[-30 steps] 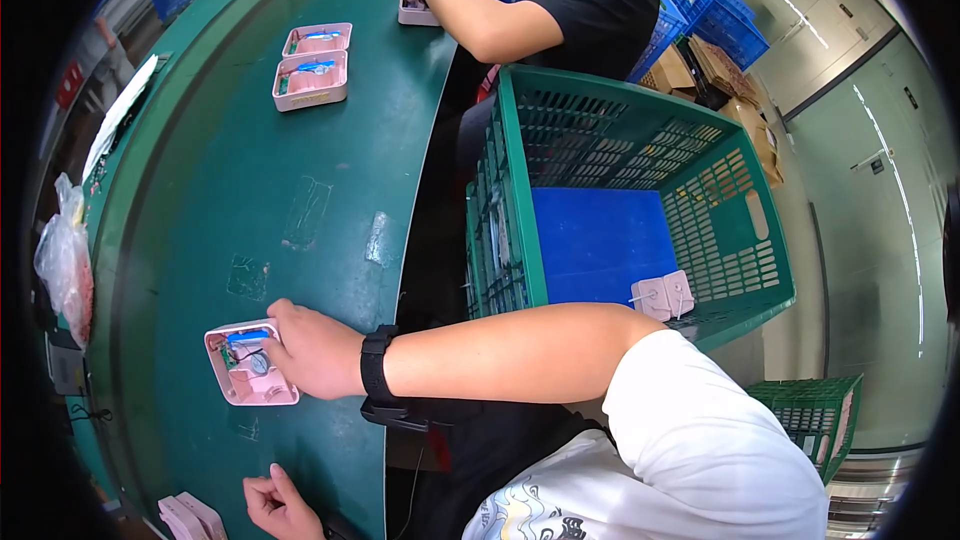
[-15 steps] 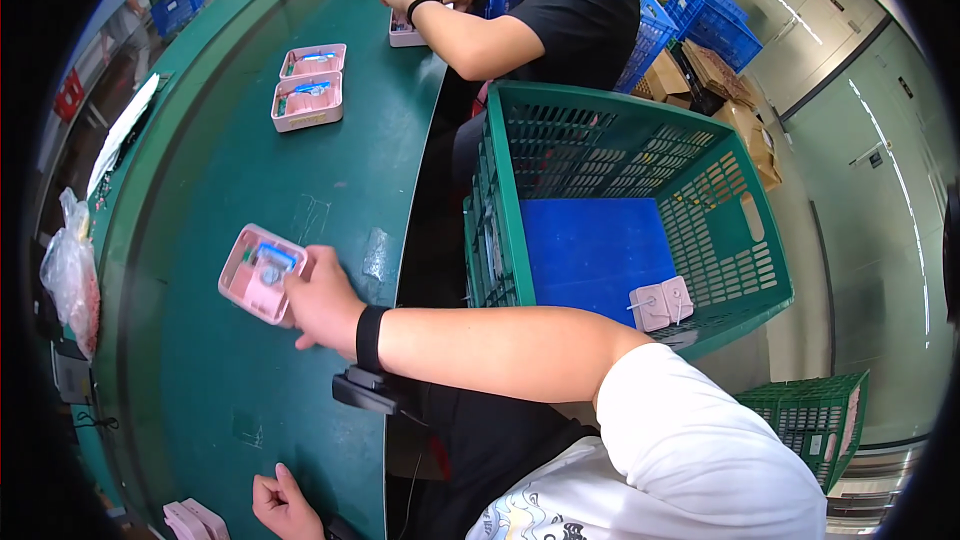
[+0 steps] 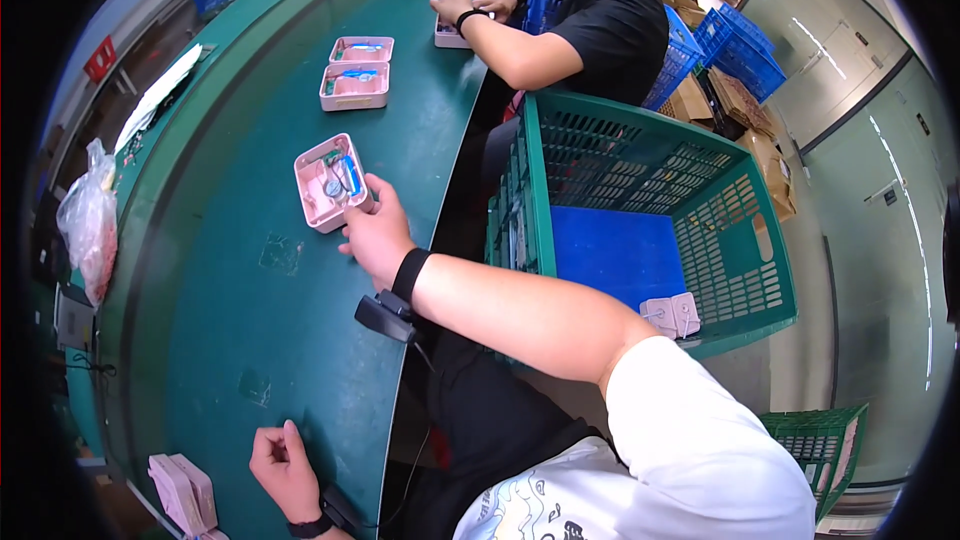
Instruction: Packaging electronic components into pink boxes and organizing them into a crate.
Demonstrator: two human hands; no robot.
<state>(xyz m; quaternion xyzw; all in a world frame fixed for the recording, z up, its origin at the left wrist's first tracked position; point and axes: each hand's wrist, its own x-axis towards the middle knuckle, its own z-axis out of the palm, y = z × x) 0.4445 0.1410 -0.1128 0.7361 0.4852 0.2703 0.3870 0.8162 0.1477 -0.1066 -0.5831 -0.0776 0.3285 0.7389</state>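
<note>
My right hand (image 3: 374, 233) grips a small pink open case (image 3: 328, 183) by its near corner, holding it tilted just above the green table (image 3: 240, 300). Small parts and a blue piece lie inside the case. My left hand (image 3: 283, 467) rests on the table's near edge with its fingers curled and nothing in it. Pale pink cases (image 3: 182, 493) lie just left of that hand.
Two more pink cases (image 3: 356, 71) sit farther up the table. A person in a black shirt (image 3: 612, 28) works at the far end. A green crate (image 3: 640, 220) stands to my right with a white piece (image 3: 672, 315) inside. A plastic bag (image 3: 88, 230) lies at the table's left side.
My right hand has carried the pink case up the table, away from me and to the right. My left hand has stayed at the near edge.
</note>
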